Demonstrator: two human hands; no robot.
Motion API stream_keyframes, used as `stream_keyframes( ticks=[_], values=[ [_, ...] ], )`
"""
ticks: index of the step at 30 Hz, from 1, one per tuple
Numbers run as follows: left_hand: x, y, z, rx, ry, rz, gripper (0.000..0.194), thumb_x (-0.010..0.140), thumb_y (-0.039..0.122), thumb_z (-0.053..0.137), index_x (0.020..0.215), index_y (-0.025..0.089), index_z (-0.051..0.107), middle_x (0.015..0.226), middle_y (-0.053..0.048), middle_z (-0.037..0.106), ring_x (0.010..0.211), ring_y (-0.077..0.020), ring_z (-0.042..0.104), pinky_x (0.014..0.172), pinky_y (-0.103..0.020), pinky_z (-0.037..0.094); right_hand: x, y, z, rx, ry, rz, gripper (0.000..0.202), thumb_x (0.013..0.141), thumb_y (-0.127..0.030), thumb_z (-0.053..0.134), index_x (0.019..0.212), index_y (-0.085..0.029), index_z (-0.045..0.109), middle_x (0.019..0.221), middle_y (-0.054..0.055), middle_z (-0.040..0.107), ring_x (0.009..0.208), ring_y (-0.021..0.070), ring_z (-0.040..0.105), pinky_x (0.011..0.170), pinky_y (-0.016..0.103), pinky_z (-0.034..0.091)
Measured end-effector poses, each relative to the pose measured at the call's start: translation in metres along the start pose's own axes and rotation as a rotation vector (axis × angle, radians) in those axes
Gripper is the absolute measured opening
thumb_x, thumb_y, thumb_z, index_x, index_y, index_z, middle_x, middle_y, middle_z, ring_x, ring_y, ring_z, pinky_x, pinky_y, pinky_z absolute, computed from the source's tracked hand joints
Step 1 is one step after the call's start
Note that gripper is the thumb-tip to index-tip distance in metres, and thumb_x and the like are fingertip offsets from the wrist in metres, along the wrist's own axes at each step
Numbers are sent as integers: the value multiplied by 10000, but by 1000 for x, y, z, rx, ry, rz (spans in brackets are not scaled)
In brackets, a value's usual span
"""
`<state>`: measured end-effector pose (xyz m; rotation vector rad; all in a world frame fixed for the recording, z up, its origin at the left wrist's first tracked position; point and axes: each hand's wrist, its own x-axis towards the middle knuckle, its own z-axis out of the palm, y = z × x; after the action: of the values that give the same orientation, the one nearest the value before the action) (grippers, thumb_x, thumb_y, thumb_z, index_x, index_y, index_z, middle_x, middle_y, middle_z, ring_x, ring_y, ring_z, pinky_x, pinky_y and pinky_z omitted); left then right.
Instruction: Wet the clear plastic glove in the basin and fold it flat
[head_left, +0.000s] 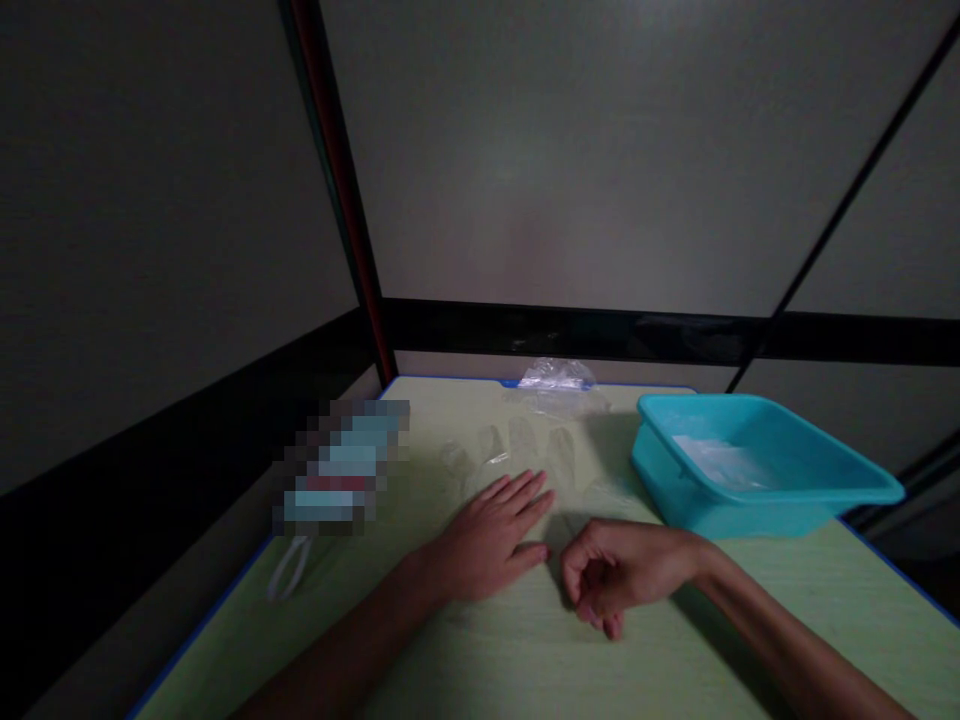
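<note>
Head view: worktop (517,670) pale green, blue-edged. Clear plastic glove (562,455) lies flat in its middle, beyond the hands, finger shapes pointing to the far edge. Left hand (484,545) palm down at the glove's near part; fingers extended, slightly apart, thumb out to the side; nothing clasped. Right hand (630,568) just beside it, toward the right edge, fingers curled in toward the thumb; cannot tell whether anything is pinched there. Crumpled clear plastic (559,376) at the middle of the far edge. Turquoise basin (720,515) near the far right corner, whitish film-like material (720,462) inside. Along the left edge: pixelated item (349,460), contents unreadable, with a white loop (279,580) at its near end.
</note>
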<state>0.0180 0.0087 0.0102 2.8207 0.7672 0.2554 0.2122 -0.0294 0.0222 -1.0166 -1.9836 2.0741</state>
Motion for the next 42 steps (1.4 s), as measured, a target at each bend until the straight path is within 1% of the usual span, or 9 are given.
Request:
stream_keyframes(
  ticks=[9,11,13,15,17,19,23,29,42],
  values=[
    [-4,-5,-4,27,-15,78,520,824,376,383,1291,213,222,1379,-27,158,1260,-168,77,1020,-338,104,-6,-14,10,-59,-186,-37,178,664,-270,603,656,-126,498,592,-26,541,494,51,540,496,162,438],
    [-6,-5,-8,18,-34,104,522,822,365,392,1290,199,231,1376,-35,167,1260,-175,83,1021,-341,107,-7,-19,7,-40,-19,-168,193,686,-295,590,666,-129,493,623,-5,560,544,74,556,534,197,451],
    [-8,-5,-11,7,-53,126,525,824,356,392,1294,196,223,1373,-40,179,1257,-181,104,1022,-345,111,-5,-21,1,-80,322,-339,191,743,-318,536,704,-136,492,670,16,579,611,101,567,579,235,456],
    [-10,-6,-14,-3,-69,133,530,825,351,394,1300,206,209,1372,-38,180,1255,-181,119,1023,-346,116,-1,-18,-6,-250,644,-440,175,804,-311,457,781,-146,512,761,42,598,716,130,570,657,279,452],
    [-13,-6,-16,-11,-80,127,535,822,344,403,1301,211,206,1376,-34,163,1255,-176,114,1024,-340,122,3,-12,-14,-490,797,-443,182,835,-288,404,885,-162,526,886,63,600,842,159,554,753,322,428],
    [-14,-4,-17,-22,-83,123,546,812,339,425,1298,208,215,1379,-33,144,1258,-173,97,1025,-334,126,6,-5,-19,-672,806,-414,201,844,-271,383,969,-178,511,1026,74,569,959,177,515,833,346,394],
    [-16,1,-21,-40,-81,112,556,802,321,446,1296,199,222,1378,-33,149,1259,-168,86,1027,-327,129,9,2,-21,-839,736,-374,240,855,-271,356,1059,-188,451,1196,72,466,1086,173,430,910,346,349],
    [-15,4,-22,-27,-84,108,574,798,319,453,1302,211,200,1381,-28,143,1256,-177,104,1029,-335,121,10,0,-16,-1019,680,-337,310,862,-279,350,1156,-182,370,1165,62,494,1079,144,440,1010,355,206],
    [-13,-2,-23,62,47,45,411,868,291,301,1267,194,278,1284,-19,378,1230,-174,203,1030,-361,79,16,3,-8,-1153,822,-221,348,855,-270,336,1184,-165,380,1190,96,470,1124,188,388,1001,405,202]
  ],
)
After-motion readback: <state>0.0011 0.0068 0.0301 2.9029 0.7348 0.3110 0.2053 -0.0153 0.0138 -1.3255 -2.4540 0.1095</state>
